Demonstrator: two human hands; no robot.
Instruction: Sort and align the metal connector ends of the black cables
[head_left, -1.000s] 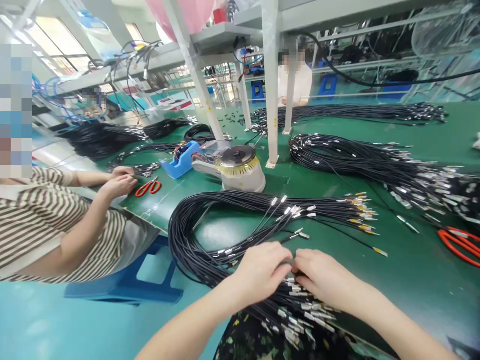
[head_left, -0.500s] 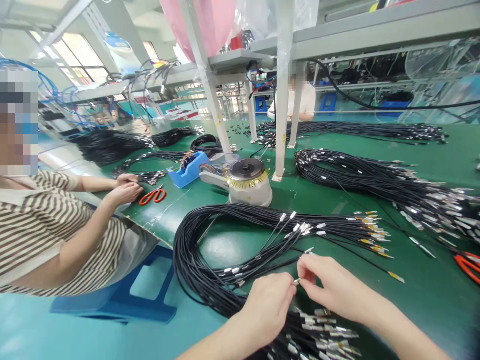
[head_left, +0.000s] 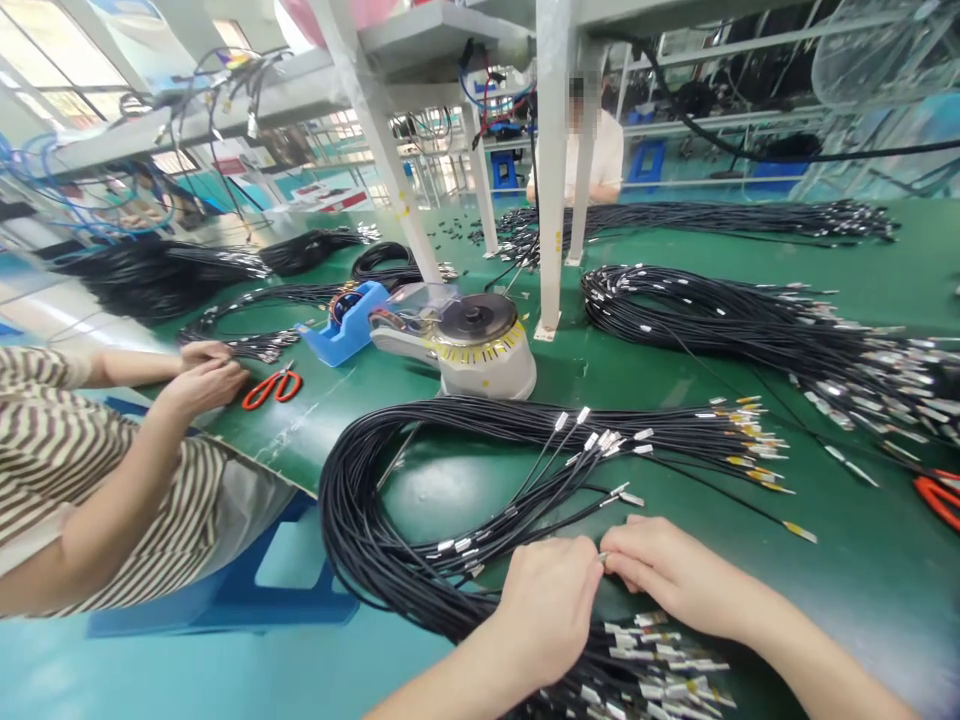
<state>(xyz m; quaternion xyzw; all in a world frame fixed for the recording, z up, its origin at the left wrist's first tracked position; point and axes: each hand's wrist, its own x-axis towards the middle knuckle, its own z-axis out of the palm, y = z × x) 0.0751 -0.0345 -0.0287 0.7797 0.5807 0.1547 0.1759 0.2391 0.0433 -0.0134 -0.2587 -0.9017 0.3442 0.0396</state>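
My left hand (head_left: pixel 551 605) and my right hand (head_left: pixel 664 570) meet at the near edge of the green table (head_left: pixel 847 560), fingertips pinched together on the small metal end of a black cable (head_left: pixel 602 556). Both hands rest over a bunch of black cables with silver and yellow tipped ends (head_left: pixel 645 670). The same cables loop out to the left as a big coil (head_left: pixel 375 500) and fan toward yellow-tipped ends (head_left: pixel 750 450) ahead of my hands.
A tape dispenser machine (head_left: pixel 469 340) and a blue tape holder (head_left: pixel 345 320) stand behind the coil. Red scissors (head_left: pixel 271 387) lie by a striped-shirted co-worker's hands (head_left: pixel 202 375) at left. More cable bundles (head_left: pixel 750 320) fill the right; orange scissors (head_left: pixel 937 495) sit at the right edge.
My hands stayed joined on a cable end, lifting slightly half a second ago and now lower again. The camera view shifted up, then back down.
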